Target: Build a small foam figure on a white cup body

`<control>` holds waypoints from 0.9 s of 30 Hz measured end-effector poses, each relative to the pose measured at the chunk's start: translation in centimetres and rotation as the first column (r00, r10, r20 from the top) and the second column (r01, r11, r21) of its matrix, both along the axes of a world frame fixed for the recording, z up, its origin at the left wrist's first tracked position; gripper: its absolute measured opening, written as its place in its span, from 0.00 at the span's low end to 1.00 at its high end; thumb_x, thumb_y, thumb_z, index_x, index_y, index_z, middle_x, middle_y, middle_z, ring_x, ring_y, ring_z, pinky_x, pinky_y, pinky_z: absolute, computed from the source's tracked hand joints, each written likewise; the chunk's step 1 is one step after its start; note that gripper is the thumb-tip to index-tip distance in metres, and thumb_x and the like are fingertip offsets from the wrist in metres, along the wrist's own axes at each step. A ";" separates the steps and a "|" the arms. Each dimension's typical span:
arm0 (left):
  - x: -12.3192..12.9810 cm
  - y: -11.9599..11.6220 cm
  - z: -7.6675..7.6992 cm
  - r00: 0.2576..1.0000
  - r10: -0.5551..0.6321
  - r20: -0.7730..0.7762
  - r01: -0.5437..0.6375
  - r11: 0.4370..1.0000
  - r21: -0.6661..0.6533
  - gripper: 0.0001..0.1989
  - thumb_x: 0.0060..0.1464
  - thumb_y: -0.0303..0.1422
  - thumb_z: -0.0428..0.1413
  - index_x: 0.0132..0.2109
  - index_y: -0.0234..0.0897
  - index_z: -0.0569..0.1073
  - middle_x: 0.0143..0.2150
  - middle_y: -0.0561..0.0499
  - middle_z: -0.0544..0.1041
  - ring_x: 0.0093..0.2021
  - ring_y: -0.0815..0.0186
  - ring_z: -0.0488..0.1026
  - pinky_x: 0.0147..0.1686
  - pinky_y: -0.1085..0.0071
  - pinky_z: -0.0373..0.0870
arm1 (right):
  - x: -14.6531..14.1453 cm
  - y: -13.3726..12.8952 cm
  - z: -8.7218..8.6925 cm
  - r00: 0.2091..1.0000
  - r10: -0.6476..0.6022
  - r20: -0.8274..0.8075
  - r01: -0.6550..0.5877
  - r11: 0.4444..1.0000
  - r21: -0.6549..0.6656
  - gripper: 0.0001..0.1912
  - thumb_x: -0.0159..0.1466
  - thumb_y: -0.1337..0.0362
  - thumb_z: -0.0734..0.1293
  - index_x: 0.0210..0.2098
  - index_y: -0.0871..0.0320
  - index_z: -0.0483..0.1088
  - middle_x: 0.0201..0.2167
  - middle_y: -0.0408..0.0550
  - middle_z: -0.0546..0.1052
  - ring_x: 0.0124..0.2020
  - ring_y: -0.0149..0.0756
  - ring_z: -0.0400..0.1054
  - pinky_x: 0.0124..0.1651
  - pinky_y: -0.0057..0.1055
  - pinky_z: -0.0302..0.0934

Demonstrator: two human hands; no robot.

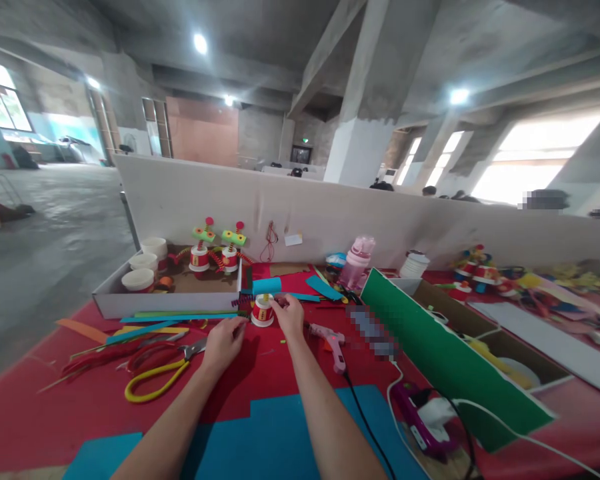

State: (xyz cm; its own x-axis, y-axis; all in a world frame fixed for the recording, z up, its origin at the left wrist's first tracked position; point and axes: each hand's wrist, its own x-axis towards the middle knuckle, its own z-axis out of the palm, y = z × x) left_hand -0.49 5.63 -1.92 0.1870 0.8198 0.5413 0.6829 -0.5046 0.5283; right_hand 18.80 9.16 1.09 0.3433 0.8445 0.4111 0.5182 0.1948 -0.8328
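Observation:
An upside-down red and white paper cup [263, 313] stands on the red table in front of me. A purple folded paper strip [243, 301] sticks out from its left side. My right hand [289, 316] is closed at the cup's upper right edge, fingertips pressed on it. My left hand [225, 341] is just left of the cup, fingers curled together near the strip; what they hold, if anything, is too small to make out. A pink hot glue gun [334, 345] lies right of my right hand. Yellow-handled scissors [161, 381] lie left of my left hand.
Behind on the left, a cardboard box [167, 305] holds white cups and two finished cup figures [200, 257]. Blue paper sheets [253, 437] lie near me. To the right are a purple power strip [425, 423], a green-sided box [445, 363] and a pink bottle [357, 261].

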 end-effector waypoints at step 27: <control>-0.1 0.0 0.2 0.997 0.019 -0.072 -0.031 0.985 -0.167 0.13 0.57 0.28 0.51 0.45 0.38 0.78 0.36 0.47 0.80 0.37 0.64 0.75 0.37 0.73 0.63 | 1.1 1.8 8.4 0.506 0.298 0.809 -0.414 0.907 -0.075 0.19 0.67 0.60 0.64 0.57 0.46 0.70 0.60 0.50 0.68 0.58 0.42 0.64 0.59 0.39 0.57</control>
